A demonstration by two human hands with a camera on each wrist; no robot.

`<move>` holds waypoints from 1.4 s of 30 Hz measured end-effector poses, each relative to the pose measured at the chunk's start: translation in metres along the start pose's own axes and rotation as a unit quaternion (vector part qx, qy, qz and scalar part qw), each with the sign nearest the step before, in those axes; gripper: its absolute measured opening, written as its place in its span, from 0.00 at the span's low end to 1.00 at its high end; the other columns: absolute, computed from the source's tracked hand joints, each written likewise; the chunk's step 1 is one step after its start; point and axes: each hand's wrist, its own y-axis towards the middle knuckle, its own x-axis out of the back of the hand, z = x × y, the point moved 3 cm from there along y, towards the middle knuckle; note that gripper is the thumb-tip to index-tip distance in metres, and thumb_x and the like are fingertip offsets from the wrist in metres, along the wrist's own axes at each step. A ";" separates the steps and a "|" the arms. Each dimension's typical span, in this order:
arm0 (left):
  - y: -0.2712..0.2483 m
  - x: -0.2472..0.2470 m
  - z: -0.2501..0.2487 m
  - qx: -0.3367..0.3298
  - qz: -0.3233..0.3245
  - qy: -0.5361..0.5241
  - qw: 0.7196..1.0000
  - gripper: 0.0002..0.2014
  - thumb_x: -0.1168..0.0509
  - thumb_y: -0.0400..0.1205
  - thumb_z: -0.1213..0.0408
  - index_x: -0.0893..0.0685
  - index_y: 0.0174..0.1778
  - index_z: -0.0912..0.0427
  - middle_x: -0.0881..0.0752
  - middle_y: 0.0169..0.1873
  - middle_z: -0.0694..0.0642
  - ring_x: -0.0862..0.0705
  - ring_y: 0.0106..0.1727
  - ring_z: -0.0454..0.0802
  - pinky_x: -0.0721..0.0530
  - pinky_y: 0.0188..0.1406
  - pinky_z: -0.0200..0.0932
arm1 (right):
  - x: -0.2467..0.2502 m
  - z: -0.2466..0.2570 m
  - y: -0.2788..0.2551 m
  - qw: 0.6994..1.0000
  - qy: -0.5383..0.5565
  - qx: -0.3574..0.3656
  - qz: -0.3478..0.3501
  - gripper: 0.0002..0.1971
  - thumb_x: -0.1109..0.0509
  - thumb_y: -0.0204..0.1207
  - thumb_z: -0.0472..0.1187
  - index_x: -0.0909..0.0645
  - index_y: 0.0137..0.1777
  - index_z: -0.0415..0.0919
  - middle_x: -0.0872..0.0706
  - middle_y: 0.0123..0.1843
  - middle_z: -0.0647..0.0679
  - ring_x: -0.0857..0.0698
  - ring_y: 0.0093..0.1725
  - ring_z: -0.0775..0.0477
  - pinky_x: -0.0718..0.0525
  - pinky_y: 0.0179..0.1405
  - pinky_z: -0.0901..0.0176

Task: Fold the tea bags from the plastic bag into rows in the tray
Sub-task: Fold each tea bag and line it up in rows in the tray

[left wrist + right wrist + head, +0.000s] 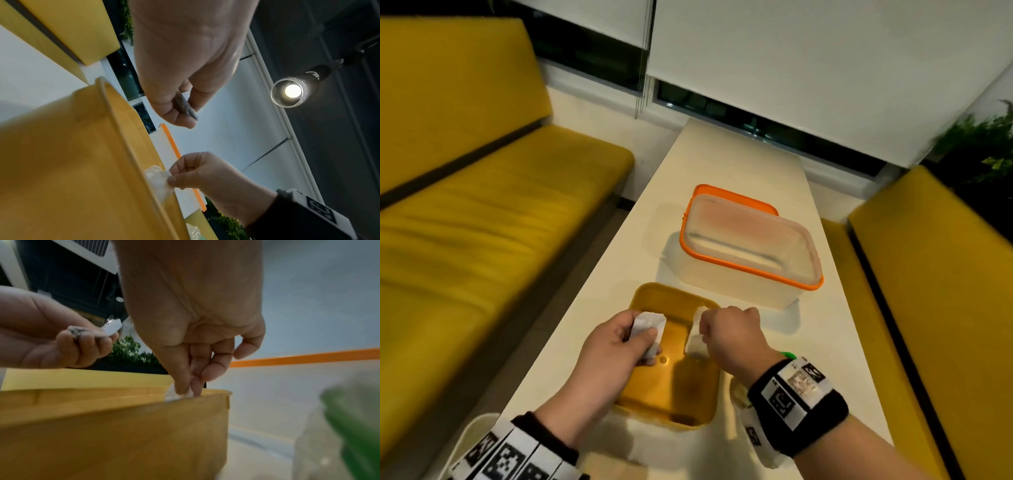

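café-style booth: yellow benches [482,219]

White table [722,164] carries the yellow tray [671,404] right under the fingers, and beyond the fingertips a clear orange-rimmed lidded container [750,246].

Yellow tray [643,298] — white tea bags [645,325] (orange-rimmed container [750,263]).

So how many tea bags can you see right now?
2. One tea bag is held in the left hand over the yellow tray. The other tea bag is pinched by the right hand at the tray's right side. More may be hidden.
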 end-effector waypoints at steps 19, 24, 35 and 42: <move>-0.001 -0.011 0.000 0.005 0.024 0.050 0.998 0.07 0.35 0.82 0.60 0.16 0.53 0.47 0.12 0.46 0.50 0.12 0.46 0.48 0.12 0.51 0.47 | -0.011 0.001 0.006 0.996 -0.029 -0.036 -0.077 0.18 0.39 0.74 0.38 0.23 0.64 0.48 0.19 0.61 0.48 0.27 0.64 0.42 0.35 0.61 0.44; 0.000 -0.017 -0.001 -0.008 0.027 0.054 0.998 0.05 0.33 0.80 0.65 0.14 0.46 0.50 0.11 0.39 0.53 0.12 0.43 0.52 0.12 0.51 0.57 | 0.019 0.009 -0.015 0.940 0.298 0.057 -0.155 0.18 0.39 0.72 0.48 0.17 0.60 0.50 0.14 0.52 0.57 0.21 0.57 0.51 0.23 0.60 0.48; 0.003 -0.026 -0.001 -0.030 0.029 0.081 0.996 0.10 0.31 0.78 0.68 0.15 0.46 0.46 0.10 0.40 0.50 0.12 0.42 0.50 0.13 0.50 0.52 | 0.027 0.017 -0.021 0.964 0.191 0.125 -0.133 0.06 0.33 0.78 0.42 0.15 0.49 0.46 0.12 0.48 0.51 0.19 0.51 0.47 0.23 0.56 0.48; 0.007 -0.019 0.005 -0.039 0.037 0.149 0.987 0.10 0.31 0.79 0.62 0.18 0.49 0.40 0.14 0.49 0.39 0.16 0.52 0.41 0.20 0.52 0.36 | -0.004 0.003 -0.006 0.997 0.050 0.053 -0.026 0.07 0.36 0.79 0.40 0.17 0.51 0.50 0.13 0.50 0.52 0.18 0.54 0.46 0.32 0.57 0.49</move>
